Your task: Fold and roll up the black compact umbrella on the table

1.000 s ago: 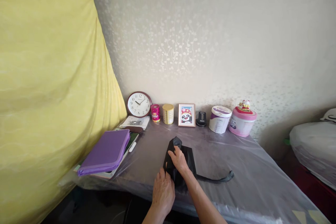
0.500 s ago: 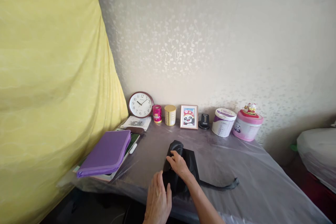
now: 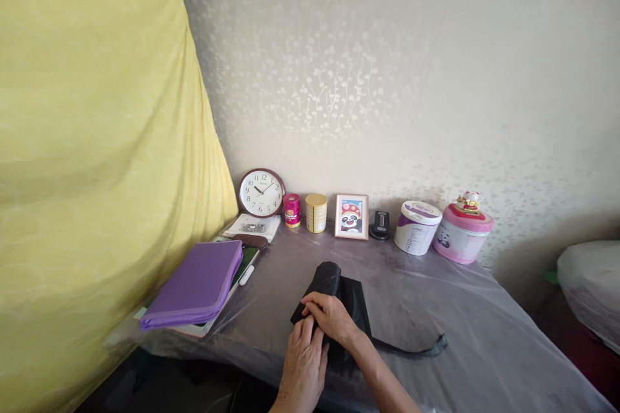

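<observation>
A piece of thin black cloth [image 3: 327, 279], partly rolled into a thick bundle, lies on the table near its front edge. A flat part of it spreads out to the right, and a narrow black strap [image 3: 411, 352] trails off that side. My right hand [image 3: 330, 317] lies across the roll with its fingers curled over it. Against the near end of the roll, my left hand [image 3: 304, 352] grips with its fingers closed, their tips touching my right hand. Both hands hide much of the near part of the cloth.
A purple zip folder [image 3: 194, 284] rests on books at the left. Along the wall stand a clock [image 3: 262, 193], a pink can [image 3: 292, 211], a yellow-lidded can [image 3: 316, 214], a panda picture frame [image 3: 351, 217], a black device [image 3: 380, 226] and two tubs [image 3: 417, 229]. A yellow curtain [image 3: 97, 142] hangs left.
My left hand has moved up and right onto the roll, now meeting my right hand. My right hand has slid slightly down. The roll's near left side looks flatter and wider.
</observation>
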### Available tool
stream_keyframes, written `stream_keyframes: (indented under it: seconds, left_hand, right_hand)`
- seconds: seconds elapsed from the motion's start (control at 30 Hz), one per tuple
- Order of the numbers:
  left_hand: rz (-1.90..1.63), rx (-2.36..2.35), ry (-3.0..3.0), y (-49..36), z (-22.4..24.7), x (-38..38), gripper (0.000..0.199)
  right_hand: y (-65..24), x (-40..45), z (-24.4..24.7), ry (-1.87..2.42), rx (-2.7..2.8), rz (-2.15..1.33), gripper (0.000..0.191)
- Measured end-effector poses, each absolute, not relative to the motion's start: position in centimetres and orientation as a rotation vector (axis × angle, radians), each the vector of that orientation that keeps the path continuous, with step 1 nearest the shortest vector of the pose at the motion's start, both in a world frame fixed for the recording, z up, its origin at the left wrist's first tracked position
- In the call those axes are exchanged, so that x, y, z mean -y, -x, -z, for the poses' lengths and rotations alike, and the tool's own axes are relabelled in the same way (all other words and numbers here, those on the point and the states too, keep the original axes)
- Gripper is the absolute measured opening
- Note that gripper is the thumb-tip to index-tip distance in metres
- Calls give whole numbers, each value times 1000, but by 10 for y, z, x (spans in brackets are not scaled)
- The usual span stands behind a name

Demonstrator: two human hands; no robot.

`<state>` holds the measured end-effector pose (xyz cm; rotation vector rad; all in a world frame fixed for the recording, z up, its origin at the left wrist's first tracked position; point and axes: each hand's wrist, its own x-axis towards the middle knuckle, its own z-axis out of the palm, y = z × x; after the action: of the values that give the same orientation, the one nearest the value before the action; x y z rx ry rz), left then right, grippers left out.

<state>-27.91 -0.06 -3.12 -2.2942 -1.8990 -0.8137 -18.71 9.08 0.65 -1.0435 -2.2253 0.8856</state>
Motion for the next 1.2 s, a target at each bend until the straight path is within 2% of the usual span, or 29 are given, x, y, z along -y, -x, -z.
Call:
stream_keyframes:
  seconds: [0.17, 0.5, 0.87, 1.2]
  left_hand:
    - [789, 1989, 2305, 278, 31, 0, 38]
    - [733, 2130, 2370, 280, 58, -8, 51]
    - [724, 2239, 2336, 277, 52, -6, 53]
    - [699, 2181, 2296, 277, 52, -6, 50]
  right_hand:
    - [177, -99, 6, 919, 2318, -487, 25]
    - [180, -151, 30, 971, 2334, -285, 28]
    - [177, -185, 23, 1415, 2051, -433, 28]
    - [87, -153, 36, 1681, 1636, -650, 35]
